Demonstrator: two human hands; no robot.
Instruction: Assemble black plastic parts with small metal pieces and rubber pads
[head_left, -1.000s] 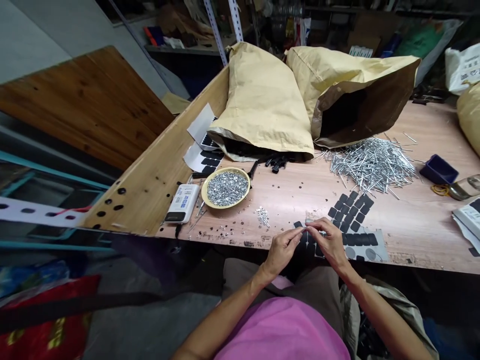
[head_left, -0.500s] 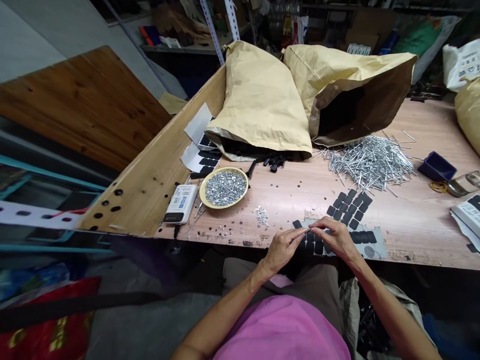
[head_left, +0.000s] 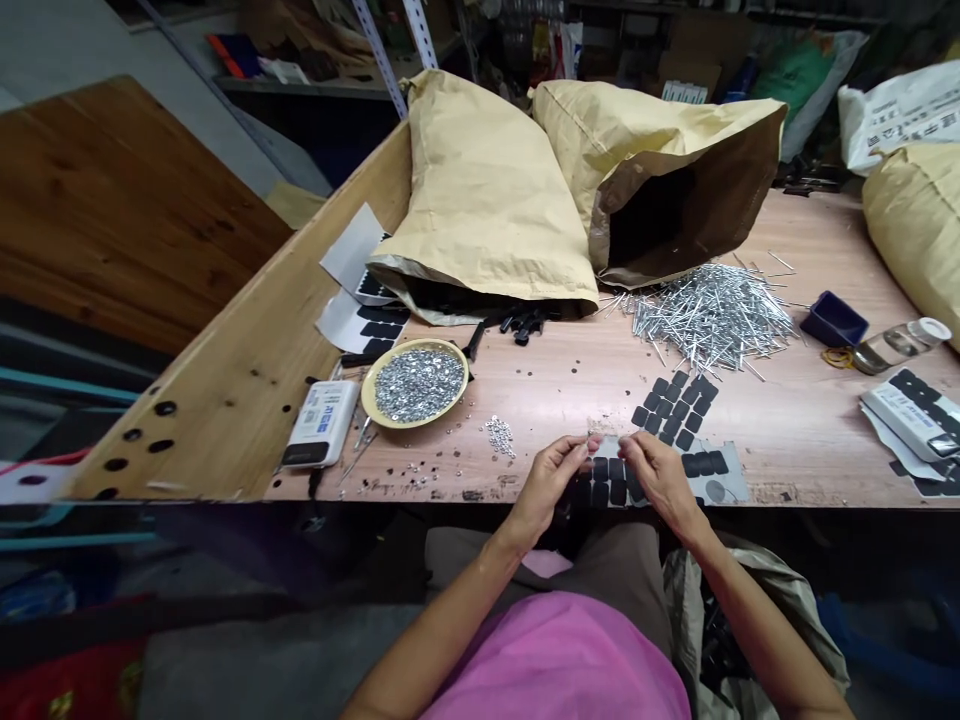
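Note:
My left hand [head_left: 547, 482] and my right hand [head_left: 664, 484] are raised over the front edge of the bench, a short gap between them. Thumb and fingers are pinched on each; whatever sits between the fingertips is too small to make out. Under and between them lie black rounded pads [head_left: 600, 494] in rows on a grey backing sheet [head_left: 739, 475], partly covered by the right hand. Another group of black pads [head_left: 679, 412] lies just beyond. Left of my left hand is a small heap of tiny silvery pieces [head_left: 499, 436].
A yellow bowl [head_left: 369, 405] holds many small metal pieces, beside a white device [head_left: 322, 425]. Thin metal pins [head_left: 720, 318] are heaped below an open paper sack [head_left: 705, 220]; another sack [head_left: 487, 190] lies left. A blue tray [head_left: 834, 320] and a jar [head_left: 900, 345] stand right.
My fingertips were together over the pads; now the hands have drawn apart, left hand to the left. The whole view has shifted, with bench things appearing further left.

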